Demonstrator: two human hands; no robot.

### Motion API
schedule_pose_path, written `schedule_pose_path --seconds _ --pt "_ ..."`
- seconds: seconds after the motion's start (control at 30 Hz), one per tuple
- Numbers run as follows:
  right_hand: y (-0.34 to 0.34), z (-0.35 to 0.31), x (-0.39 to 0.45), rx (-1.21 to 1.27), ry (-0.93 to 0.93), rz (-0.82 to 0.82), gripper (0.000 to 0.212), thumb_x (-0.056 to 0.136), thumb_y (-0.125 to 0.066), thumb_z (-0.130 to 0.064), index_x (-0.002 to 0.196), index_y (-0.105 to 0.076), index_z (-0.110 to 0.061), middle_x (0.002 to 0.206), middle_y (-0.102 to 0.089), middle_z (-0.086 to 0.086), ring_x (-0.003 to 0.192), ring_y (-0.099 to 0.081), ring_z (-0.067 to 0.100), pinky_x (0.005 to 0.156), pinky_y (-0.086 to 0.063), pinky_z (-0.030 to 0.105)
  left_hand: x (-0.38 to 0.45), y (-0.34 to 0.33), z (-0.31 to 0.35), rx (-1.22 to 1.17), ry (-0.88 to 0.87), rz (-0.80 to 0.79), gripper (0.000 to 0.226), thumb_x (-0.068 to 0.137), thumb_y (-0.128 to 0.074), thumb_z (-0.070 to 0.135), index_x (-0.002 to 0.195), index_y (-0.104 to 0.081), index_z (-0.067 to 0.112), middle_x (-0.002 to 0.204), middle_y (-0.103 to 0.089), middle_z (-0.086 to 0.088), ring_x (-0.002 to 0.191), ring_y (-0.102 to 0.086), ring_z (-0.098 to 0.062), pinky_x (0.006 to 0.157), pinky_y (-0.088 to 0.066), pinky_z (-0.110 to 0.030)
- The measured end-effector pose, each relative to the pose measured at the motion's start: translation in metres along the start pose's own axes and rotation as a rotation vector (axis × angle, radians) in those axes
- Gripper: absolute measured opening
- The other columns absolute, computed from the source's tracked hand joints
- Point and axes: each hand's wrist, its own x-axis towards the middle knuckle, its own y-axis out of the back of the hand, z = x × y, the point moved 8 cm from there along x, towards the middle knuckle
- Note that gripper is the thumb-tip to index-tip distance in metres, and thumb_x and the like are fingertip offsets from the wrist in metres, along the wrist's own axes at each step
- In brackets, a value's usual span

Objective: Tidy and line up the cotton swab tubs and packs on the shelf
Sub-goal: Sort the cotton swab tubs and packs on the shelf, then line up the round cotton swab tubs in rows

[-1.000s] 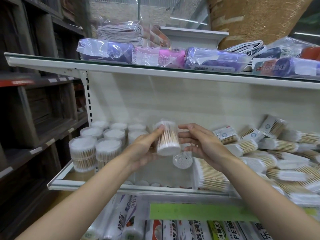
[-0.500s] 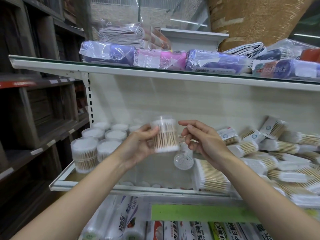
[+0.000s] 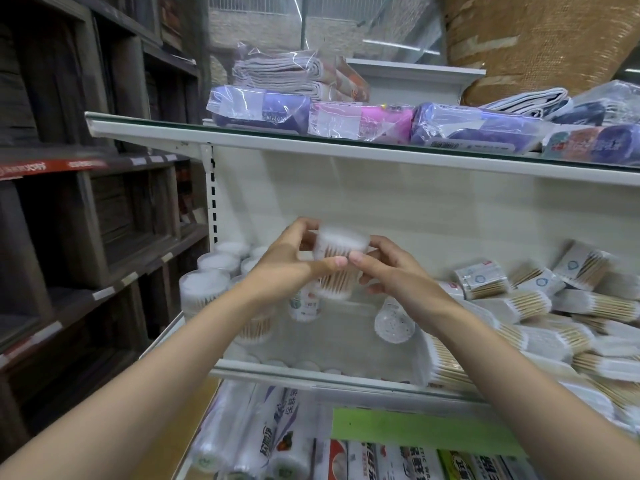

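Since half a second ago the right hand (image 3: 391, 271) has closed in, so it and the left hand (image 3: 287, 265) now both grip the clear round tub of wooden cotton swabs (image 3: 337, 265), raised above the white metal shelf (image 3: 311, 374), stacked tubs (image 3: 214, 285) at nine o'clock.

Your right hand (image 3: 398, 268), which hovered open beside the swab tub (image 3: 337, 263) a second ago, has closed in and now grips it too, thumb tip meeting your left hand (image 3: 287, 261) thumb on the tub's front. The tub has risen and now stands upright, held well above the shelf (image 3: 311, 372) floor.
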Motion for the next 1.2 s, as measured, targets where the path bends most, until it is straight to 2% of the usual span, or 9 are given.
schedule_pose_path --seconds 0.17,0.23,0.33,0.5,0.7,0.8,0.93,1.1,1.2 --pt "-0.027 0.011 0.001 -0.074 -0.058 -0.097 0.023 0.081 -0.071 -0.028 0.100 -0.060 -0.020 0.095 -0.065 -0.003 0.092 -0.064 0.013 0.077 -0.054 0.030 -0.008 0.018 -0.006 0.251 0.088 -0.191 0.051 0.086 -0.064 0.019 0.133 -0.046 0.027 0.127 -0.052 0.010 0.119 -0.047 -0.008 0.091 -0.039 -0.017" --pt "-0.040 0.019 0.002 -0.160 -0.083 -0.099 0.028 0.078 -0.074 -0.031 0.097 -0.058 -0.020 0.089 -0.063 -0.005 0.086 -0.063 0.012 0.076 -0.053 0.027 -0.006 0.030 -0.007 0.227 0.109 -0.125 0.051 0.086 -0.058 0.010 0.133 -0.046 0.026 0.126 -0.054 0.008 0.117 -0.048 -0.008 0.078 -0.038 -0.007" --pt "-0.058 0.024 0.000 -0.311 -0.064 -0.104 0.028 0.077 -0.076 -0.035 0.090 -0.053 -0.025 0.080 -0.058 -0.013 0.071 -0.055 0.000 0.062 -0.042 0.007 -0.003 0.042 -0.007 0.153 0.103 -0.009 0.039 0.088 -0.054 0.004 0.124 -0.053 0.019 0.118 -0.060 -0.001 0.101 -0.056 -0.010 0.065 -0.042 -0.002" --pt "-0.069 0.028 -0.003 -0.414 -0.051 -0.135 0.038 0.078 -0.074 -0.034 0.102 -0.045 -0.026 0.086 -0.053 -0.016 0.072 -0.049 -0.007 0.058 -0.038 0.002 0.002 0.042 -0.008 0.149 0.070 0.043 0.024 0.089 -0.053 0.003 0.107 -0.061 0.017 0.107 -0.064 -0.002 0.098 -0.058 -0.012 0.065 -0.041 -0.001" --pt "-0.045 0.035 -0.001 -0.400 -0.121 -0.087 0.055 0.076 -0.074 -0.040 0.120 -0.047 -0.020 0.098 -0.054 -0.009 0.089 -0.054 0.005 0.083 -0.044 0.019 0.012 0.018 -0.009 0.129 0.078 0.004 0.021 0.091 -0.053 0.003 0.097 -0.061 0.021 0.097 -0.063 0.005 0.094 -0.057 -0.008 0.071 -0.042 -0.009" --pt "-0.015 0.031 -0.002 -0.368 -0.130 -0.017 0.043 0.083 -0.069 -0.031 0.119 -0.051 -0.017 0.103 -0.056 -0.002 0.091 -0.055 0.010 0.088 -0.044 0.023 0.015 -0.005 -0.006 0.158 0.064 -0.043 0.020 0.090 -0.053 0.003 0.098 -0.062 0.019 0.096 -0.063 0.004 0.092 -0.058 -0.008 0.072 -0.042 -0.005" --pt "0.035 0.028 -0.008 -0.298 -0.129 0.101 0.023 0.086 -0.061 -0.008 0.106 -0.057 -0.020 0.104 -0.061 0.005 0.086 -0.056 0.014 0.085 -0.048 0.030 0.020 -0.043 -0.009 0.210 0.050 -0.128 0.023 0.088 -0.056 0.007 0.084 -0.064 0.029 0.103 -0.069 -0.001 0.104 -0.062 -0.018 0.097 -0.047 -0.031" --pt "0.076 0.028 -0.021 -0.230 -0.171 0.185 0.024 0.087 -0.054 0.000 0.094 -0.057 -0.023 0.090 -0.059 -0.002 0.085 -0.058 0.023 0.079 -0.052 0.039 0.026 -0.091 -0.010 0.414 -0.015 -0.213 0.016 0.089 -0.059 0.021 0.103 -0.065 0.017 0.104 -0.067 -0.003 0.100 -0.062 -0.020 0.090 -0.048 -0.029" --pt "0.091 0.027 -0.028 -0.297 -0.162 0.198 0.022 0.088 -0.052 -0.002 0.100 -0.057 -0.021 0.092 -0.060 -0.003 0.098 -0.062 0.029 0.091 -0.051 0.044 0.027 -0.113 -0.019 0.555 0.055 -0.269 0.032 0.090 -0.056 0.036 0.115 -0.057 0.016 0.110 -0.064 -0.004 0.102 -0.058 -0.020 0.086 -0.045 -0.027"
